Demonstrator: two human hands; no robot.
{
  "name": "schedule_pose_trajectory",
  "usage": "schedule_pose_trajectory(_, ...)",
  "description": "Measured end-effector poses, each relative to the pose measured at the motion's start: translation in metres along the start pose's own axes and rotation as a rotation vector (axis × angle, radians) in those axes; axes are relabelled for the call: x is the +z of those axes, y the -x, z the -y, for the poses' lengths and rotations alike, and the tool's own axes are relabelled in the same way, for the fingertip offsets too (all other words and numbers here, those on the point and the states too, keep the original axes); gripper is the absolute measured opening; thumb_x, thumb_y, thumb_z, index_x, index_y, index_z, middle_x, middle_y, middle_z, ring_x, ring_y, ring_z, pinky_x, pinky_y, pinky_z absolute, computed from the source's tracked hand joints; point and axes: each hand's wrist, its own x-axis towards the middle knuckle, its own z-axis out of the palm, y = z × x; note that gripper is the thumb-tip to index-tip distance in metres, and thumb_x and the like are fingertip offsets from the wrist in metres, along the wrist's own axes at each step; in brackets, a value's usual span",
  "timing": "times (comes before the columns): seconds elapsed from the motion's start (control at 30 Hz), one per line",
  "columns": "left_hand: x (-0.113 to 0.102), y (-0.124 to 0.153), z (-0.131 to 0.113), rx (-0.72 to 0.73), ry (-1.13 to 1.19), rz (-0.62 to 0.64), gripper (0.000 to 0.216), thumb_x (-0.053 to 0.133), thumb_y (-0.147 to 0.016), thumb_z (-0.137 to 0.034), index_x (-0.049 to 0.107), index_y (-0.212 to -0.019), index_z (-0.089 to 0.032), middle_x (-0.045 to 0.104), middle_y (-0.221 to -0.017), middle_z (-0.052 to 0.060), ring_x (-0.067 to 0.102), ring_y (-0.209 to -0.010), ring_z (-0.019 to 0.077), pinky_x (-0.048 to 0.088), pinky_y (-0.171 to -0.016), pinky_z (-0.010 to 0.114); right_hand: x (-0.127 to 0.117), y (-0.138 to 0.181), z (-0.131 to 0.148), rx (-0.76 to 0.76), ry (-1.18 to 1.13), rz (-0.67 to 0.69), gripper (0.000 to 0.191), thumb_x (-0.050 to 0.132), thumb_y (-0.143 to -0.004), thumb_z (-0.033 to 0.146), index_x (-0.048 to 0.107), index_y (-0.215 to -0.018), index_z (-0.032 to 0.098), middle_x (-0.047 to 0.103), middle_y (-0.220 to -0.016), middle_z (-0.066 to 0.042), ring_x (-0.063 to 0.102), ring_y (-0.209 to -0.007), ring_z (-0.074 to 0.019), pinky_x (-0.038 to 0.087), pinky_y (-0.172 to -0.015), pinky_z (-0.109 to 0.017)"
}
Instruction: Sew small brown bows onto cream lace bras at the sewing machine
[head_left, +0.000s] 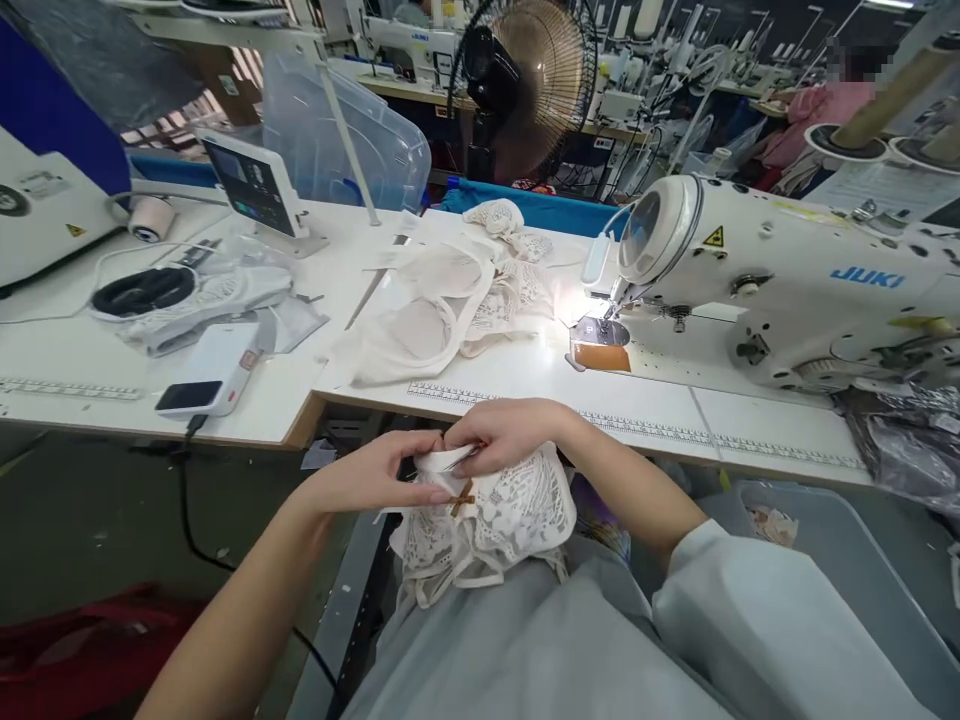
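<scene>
A white lace bra [525,505] with a small brown bow lies bunched over my lap, below the table's front edge. My left hand [397,470] pinches its white edge between thumb and fingers, close to the bow. From the other side my right hand [499,432] grips the same folded edge, its fingertips almost meeting the left ones. Part of the fabric is hidden under the fingers. On the table beyond lie more white bra pieces [424,325], some with lace, left of the lit needle area of a JUKI sewing machine [787,270].
A white power bank [217,370] with a cable and bagged lace [217,295] lie at left, near a small screen [251,185]. Scissors or a thin blade-like tool [367,297] rest beside the bra pieces. A bin [847,570] stands below right; a fan [529,90] is behind.
</scene>
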Motion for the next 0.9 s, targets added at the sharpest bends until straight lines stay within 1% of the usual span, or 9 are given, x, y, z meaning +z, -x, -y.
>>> schedule_pose_trajectory(0.03,0.000,-0.007,0.003,-0.031,-0.010,0.078,0.035,0.083,-0.063,-0.039,0.075,-0.092,-0.022,0.069,-0.088,0.003,0.063,-0.090,0.0256,0.051,-0.078,0.031,0.000,0.002,-0.003,0.029,0.006,0.001,0.016,0.058,-0.090,0.026,0.053,-0.078,0.018,0.047,-0.064,0.007,0.042,-0.060,-0.0086,0.028,-0.060,-0.025)
schedule_pose_trajectory(0.1,0.000,-0.017,0.010,-0.077,-0.006,0.192,0.028,0.080,-0.067,-0.043,0.073,-0.080,-0.019,0.060,-0.068,0.000,0.053,-0.065,0.0166,0.043,-0.059,0.025,0.001,0.006,-0.007,0.077,0.030,-0.002,0.019,0.059,-0.090,0.029,0.053,-0.076,0.017,0.046,-0.063,0.007,0.040,-0.060,-0.0085,0.028,-0.059,-0.025)
schedule_pose_trajectory(0.2,-0.001,-0.028,0.013,-0.099,0.009,0.293,0.031,0.078,-0.070,-0.046,0.070,-0.067,-0.016,0.046,-0.054,-0.003,0.035,-0.052,0.0099,0.029,-0.050,0.024,0.001,0.008,-0.010,0.092,0.029,0.030,0.020,0.060,-0.090,0.027,0.052,-0.074,0.017,0.043,-0.061,0.008,0.038,-0.059,-0.0079,0.028,-0.060,-0.024)
schedule_pose_trajectory(0.3,-0.001,-0.036,0.009,-0.114,0.026,0.364,0.032,0.079,-0.068,-0.046,0.070,-0.063,-0.016,0.044,-0.052,-0.003,0.032,-0.050,0.0091,0.027,-0.049,0.024,0.001,0.006,-0.013,0.103,0.003,0.064,0.016,0.060,-0.089,0.023,0.053,-0.076,0.016,0.048,-0.063,0.007,0.040,-0.059,-0.0079,0.029,-0.060,-0.024)
schedule_pose_trajectory(0.37,0.000,-0.040,0.005,-0.121,0.036,0.401,0.028,0.081,-0.067,-0.044,0.073,-0.066,-0.017,0.051,-0.054,-0.002,0.038,-0.052,0.0107,0.032,-0.051,0.025,0.001,0.005,-0.016,0.135,0.004,0.060,0.019,0.061,-0.089,0.023,0.052,-0.074,0.017,0.049,-0.063,0.007,0.041,-0.060,-0.0080,0.029,-0.060,-0.024)
schedule_pose_trajectory(0.47,0.004,-0.044,0.000,-0.128,0.049,0.442,0.023,0.080,-0.068,-0.043,0.078,-0.074,-0.021,0.064,-0.066,0.001,0.052,-0.062,0.0165,0.043,-0.060,0.028,0.001,0.003,-0.019,0.172,0.016,0.048,0.022,0.064,-0.088,0.023,0.050,-0.071,0.017,0.046,-0.061,0.008,0.039,-0.059,-0.0080,0.029,-0.059,-0.024)
schedule_pose_trajectory(0.53,0.007,-0.046,0.000,-0.134,0.060,0.443,0.024,0.079,-0.069,-0.045,0.078,-0.075,-0.022,0.068,-0.070,0.002,0.057,-0.068,0.0190,0.047,-0.065,0.030,0.001,0.002,-0.021,0.183,0.015,0.039,0.025,0.065,-0.087,0.023,0.049,-0.069,0.017,0.043,-0.060,0.008,0.036,-0.058,-0.0080,0.028,-0.058,-0.024)
schedule_pose_trajectory(0.7,0.011,-0.049,0.008,-0.140,0.081,0.424,0.031,0.079,-0.068,-0.048,0.071,-0.063,-0.019,0.056,-0.059,-0.003,0.047,-0.061,0.0122,0.042,-0.062,0.024,0.002,0.003,-0.023,0.212,-0.044,0.002,0.030,0.066,-0.085,0.027,0.044,-0.066,0.018,0.040,-0.058,0.009,0.035,-0.057,-0.0082,0.026,-0.058,-0.025)
schedule_pose_trajectory(0.9,0.009,-0.046,0.011,-0.136,0.064,0.436,0.038,0.076,-0.071,-0.052,0.066,-0.063,-0.016,0.046,-0.058,-0.004,0.036,-0.060,0.0102,0.032,-0.058,0.024,0.006,0.008,-0.031,0.169,-0.132,-0.025,0.029,0.065,-0.083,0.033,0.046,-0.067,0.018,0.042,-0.061,0.007,0.037,-0.060,-0.0090,0.027,-0.059,-0.025)
